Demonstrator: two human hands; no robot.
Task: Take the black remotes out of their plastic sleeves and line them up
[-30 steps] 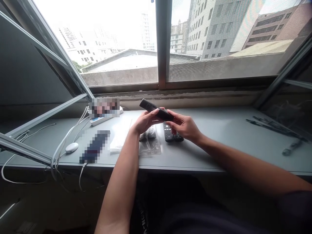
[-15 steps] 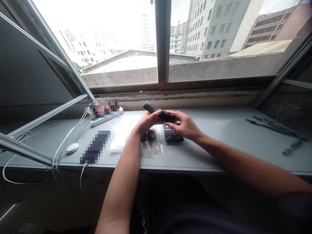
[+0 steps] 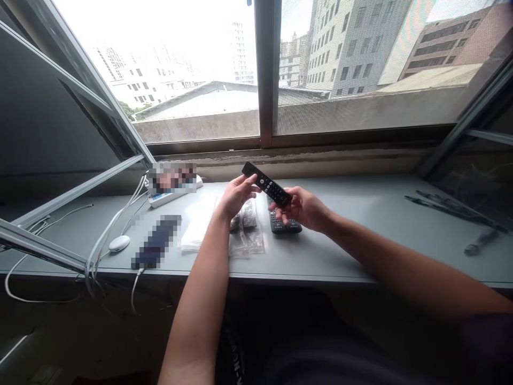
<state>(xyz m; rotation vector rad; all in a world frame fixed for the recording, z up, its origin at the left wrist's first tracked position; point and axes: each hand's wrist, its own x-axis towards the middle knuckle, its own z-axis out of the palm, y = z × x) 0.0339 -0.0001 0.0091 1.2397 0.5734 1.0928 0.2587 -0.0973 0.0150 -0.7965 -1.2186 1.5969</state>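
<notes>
A black remote control (image 3: 269,185) is held slantwise above the desk, its button side toward me. My left hand (image 3: 237,195) grips its upper left end, thumb on the front. At the lower right end, my right hand (image 3: 302,207) holds it between thumb and fingers. Beneath that hand, more black remote controls (image 3: 285,226) lie side by side on the desk, partly hidden. Clear plastic bags (image 3: 249,240) with dark contents lie below my left hand; what is inside them is hard to make out.
White sheets or bags (image 3: 197,230) lie left of my left forearm. Further left are a blurred-out dark device (image 3: 157,243) with a cable, a round white object (image 3: 119,244) and a white power strip (image 3: 176,195). Dark strap-like items (image 3: 452,208) lie at the right, beside a metal frame.
The remote control has been turned over, so its buttons now show instead of its plain back. Both hands have shifted their hold toward its ends.
</notes>
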